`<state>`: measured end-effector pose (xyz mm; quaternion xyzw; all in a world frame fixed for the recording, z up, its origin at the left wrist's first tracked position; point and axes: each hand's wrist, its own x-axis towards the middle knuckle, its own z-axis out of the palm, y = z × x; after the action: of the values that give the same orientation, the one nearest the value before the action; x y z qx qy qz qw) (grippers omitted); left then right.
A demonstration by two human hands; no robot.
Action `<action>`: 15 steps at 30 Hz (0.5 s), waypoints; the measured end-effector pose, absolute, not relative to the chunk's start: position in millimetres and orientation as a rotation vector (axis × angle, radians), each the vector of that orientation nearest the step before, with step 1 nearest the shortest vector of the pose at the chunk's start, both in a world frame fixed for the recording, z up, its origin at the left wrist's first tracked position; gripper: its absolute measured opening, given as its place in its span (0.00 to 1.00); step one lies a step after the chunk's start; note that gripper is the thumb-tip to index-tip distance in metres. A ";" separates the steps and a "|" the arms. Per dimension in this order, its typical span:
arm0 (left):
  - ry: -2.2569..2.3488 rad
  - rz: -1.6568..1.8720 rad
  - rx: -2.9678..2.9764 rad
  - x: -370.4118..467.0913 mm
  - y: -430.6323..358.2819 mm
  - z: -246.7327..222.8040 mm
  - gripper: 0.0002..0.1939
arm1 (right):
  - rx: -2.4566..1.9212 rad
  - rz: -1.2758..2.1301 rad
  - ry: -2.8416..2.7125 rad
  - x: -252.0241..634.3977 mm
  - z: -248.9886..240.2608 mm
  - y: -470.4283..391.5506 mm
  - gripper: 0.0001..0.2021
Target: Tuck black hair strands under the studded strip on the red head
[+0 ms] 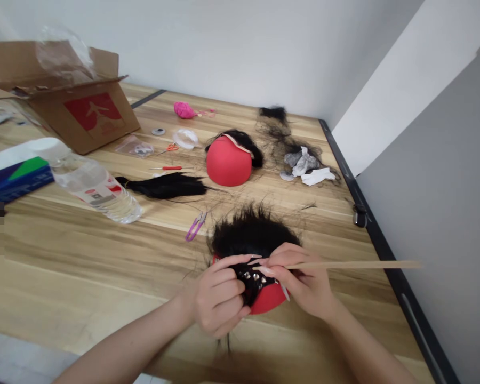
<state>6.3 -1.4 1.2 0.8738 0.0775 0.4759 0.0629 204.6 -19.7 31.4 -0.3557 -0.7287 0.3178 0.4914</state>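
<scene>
A red dome form (269, 302) covered with a black hair piece (252, 234) sits at the near edge of the wooden table (84, 256). My left hand (218, 298) grips the form's front, over a black lace part with several metal pins (253, 278). My right hand (306, 280) pinches a long thin wooden stick (356, 264) that points right, its tip at the pinned lace. Both hands touch the form.
A second red dome (228, 160) with hair stands mid-table. A black hair bundle (166, 186), purple snips (196, 226), a water bottle (98, 186), an open cardboard box (76, 101), loose hair and crumpled tissue (304, 162) lie around. A wall stands at right.
</scene>
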 end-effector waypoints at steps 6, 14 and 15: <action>0.247 1.438 2.641 7.1 -2.9 1.2 0.17 | -0.878 0.735 -1.819 202.2 34.3 -24.1 0.07; 0.240 1.422 2.669 5.6 -1.7 0.3 0.15 | -0.876 0.782 -1.870 203.5 40.1 -25.2 0.12; 0.235 1.424 2.667 5.6 -1.6 0.3 0.15 | -0.878 0.785 -1.864 203.9 39.8 -25.0 0.12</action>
<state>5.6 -1.6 0.3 0.8782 0.0775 0.4689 0.0545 203.9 -25.0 39.8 -0.3554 -0.7544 0.3176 0.4514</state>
